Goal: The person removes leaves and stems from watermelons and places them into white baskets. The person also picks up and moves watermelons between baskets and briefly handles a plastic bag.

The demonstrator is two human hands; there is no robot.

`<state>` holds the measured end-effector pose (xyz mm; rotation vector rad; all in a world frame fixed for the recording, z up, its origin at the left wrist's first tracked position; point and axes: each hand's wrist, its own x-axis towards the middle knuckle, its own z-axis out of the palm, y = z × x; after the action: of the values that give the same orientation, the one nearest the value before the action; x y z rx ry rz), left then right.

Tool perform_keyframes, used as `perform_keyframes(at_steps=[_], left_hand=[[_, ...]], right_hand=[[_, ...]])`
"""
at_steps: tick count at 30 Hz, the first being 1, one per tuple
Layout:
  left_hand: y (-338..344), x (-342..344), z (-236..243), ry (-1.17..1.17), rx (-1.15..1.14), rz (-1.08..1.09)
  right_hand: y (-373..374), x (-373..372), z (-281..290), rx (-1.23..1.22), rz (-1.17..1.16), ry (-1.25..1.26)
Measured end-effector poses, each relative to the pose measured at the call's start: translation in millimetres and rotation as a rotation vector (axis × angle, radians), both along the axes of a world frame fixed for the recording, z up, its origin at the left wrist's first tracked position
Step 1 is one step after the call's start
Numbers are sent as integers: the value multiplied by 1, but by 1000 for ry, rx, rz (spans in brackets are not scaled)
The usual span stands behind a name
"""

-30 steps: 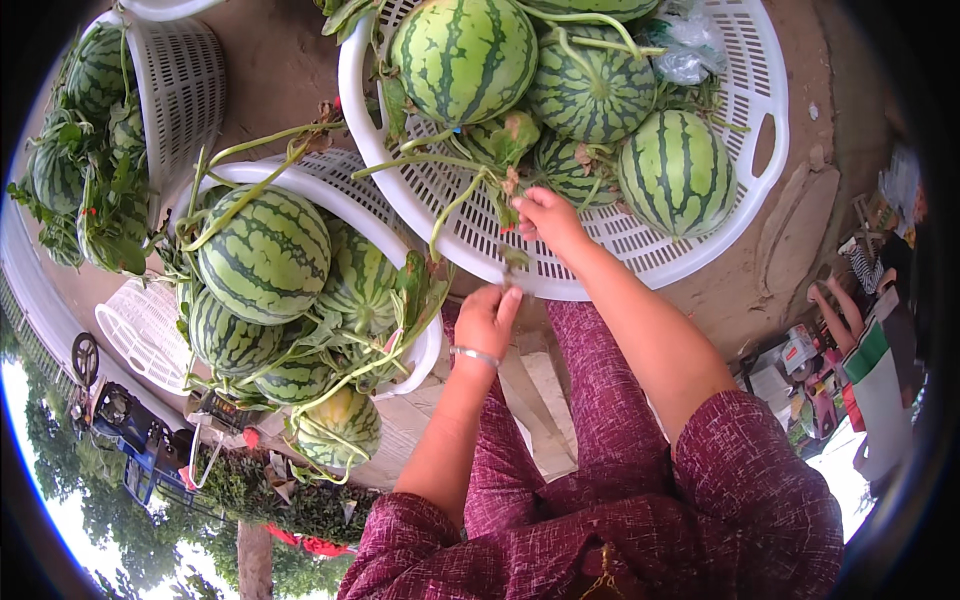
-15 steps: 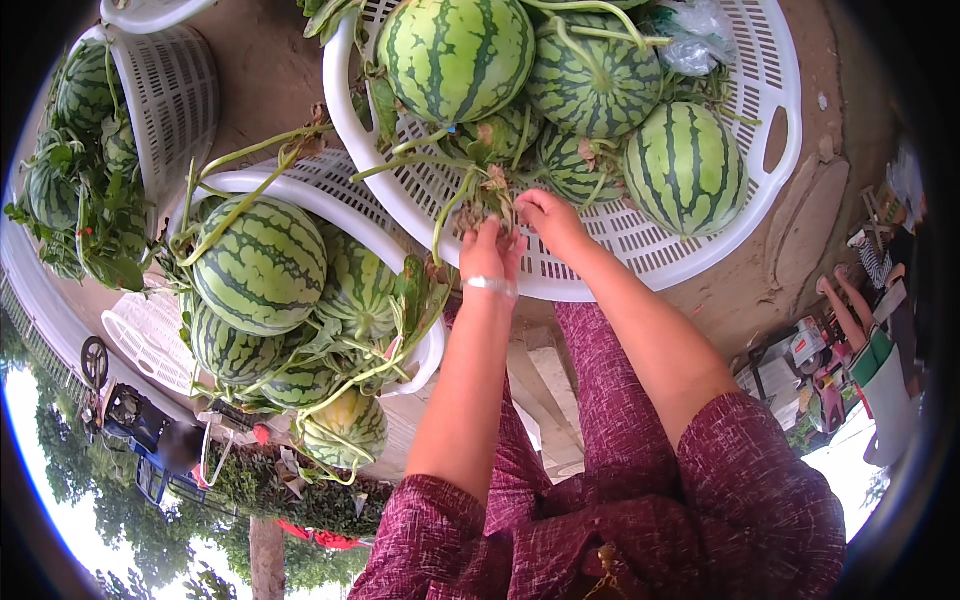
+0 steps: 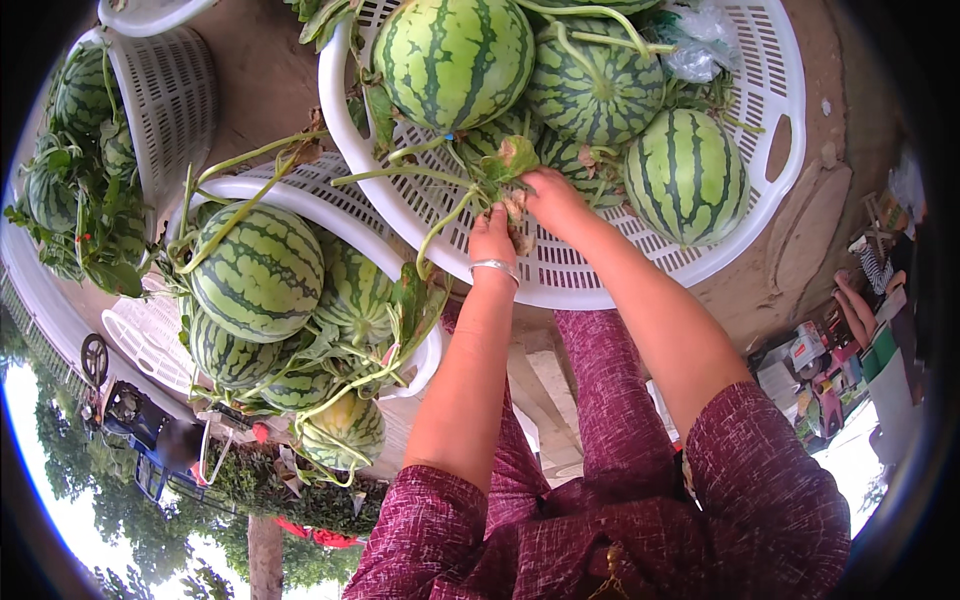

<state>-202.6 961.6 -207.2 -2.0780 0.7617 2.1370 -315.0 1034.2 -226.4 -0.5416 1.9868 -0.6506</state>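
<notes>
My left hand (image 3: 492, 238), with a silver bracelet at the wrist, is closed on a watermelon vine (image 3: 478, 190) over the near rim of the white slotted basket (image 3: 610, 285). Close beside it, my right hand (image 3: 553, 203) pinches the withered leaves (image 3: 517, 212) on that vine; its fingertips are partly hidden. A yellowing green leaf (image 3: 515, 155) stands just above both hands. Beyond them in the basket lie several striped watermelons, among them a large one (image 3: 455, 60), one with its stem on top (image 3: 597, 80) and one at the right (image 3: 687, 178).
A second white basket (image 3: 355, 190) at the left holds several watermelons (image 3: 258, 270) with trailing vines. Another full basket (image 3: 175, 105) stands at the far left. A crumpled clear plastic bag (image 3: 700, 40) lies in the main basket. At the right edge, part of another person's leg (image 3: 855, 310) shows.
My right hand has shifted slightly up and left, toward the leaves. The vine has turned, and the yellowing leaf now stands higher, with dry leaf hanging between my hands.
</notes>
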Motion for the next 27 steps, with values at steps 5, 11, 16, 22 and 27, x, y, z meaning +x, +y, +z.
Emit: perform_keyframes(at_steps=[5,11,16,22,27], left_hand=[[2,-7,14,39,-62,-92],[24,15,-5,9,-249,-137],[40,-12,61,36,-164,-380],[16,1,83,124,-137,-204],[-51,-15,74,102,-364,-161]], right_hand=[[-19,-18,-14,121,-326,-771],[-31,-15,-4,114,-415,-890],[-24,-7,-27,140,-589,-869],[-48,-18,-5,245,-501,-784],[-46,8,-27,247,-534,-649]])
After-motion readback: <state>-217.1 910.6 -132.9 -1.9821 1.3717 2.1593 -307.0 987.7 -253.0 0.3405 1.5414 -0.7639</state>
